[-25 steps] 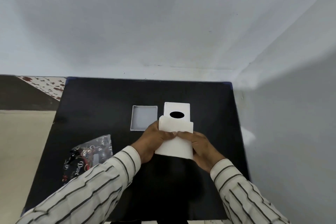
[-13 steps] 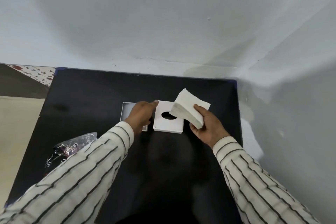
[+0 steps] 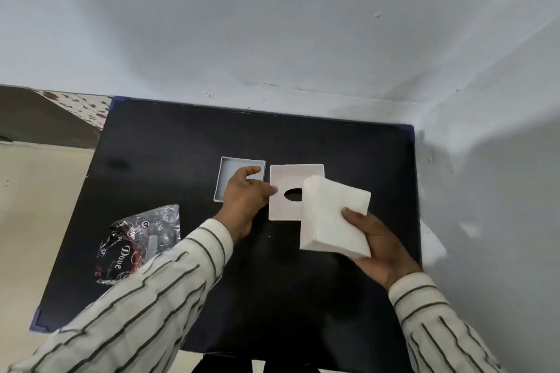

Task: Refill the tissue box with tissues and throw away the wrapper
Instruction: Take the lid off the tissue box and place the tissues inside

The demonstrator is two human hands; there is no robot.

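A white tissue box [image 3: 288, 182] with an oval slot in its top stands mid-table on the black table [image 3: 303, 297]. My left hand [image 3: 244, 200] touches the box's left side, thumb at its edge, fingers apart over a shallow white lid or tray [image 3: 225, 172] beside it. I cannot tell whether it grips the box. My right hand [image 3: 378, 245] holds a thick white stack of tissues [image 3: 333, 215] above the table, in front of the box's right part, hiding some of it. The crinkled clear wrapper [image 3: 139, 239] with dark print lies at the front left.
Pale walls close in behind and to the right of the table, meeting at a corner. Past the table's left edge lies a beige floor [image 3: 39, 206]. My striped sleeves reach in from the bottom.
Both hands held the tissue stack in front of the box a second ago. Now only the right hand holds it, lowered and flatter, while the left hand has moved to the box's left side.
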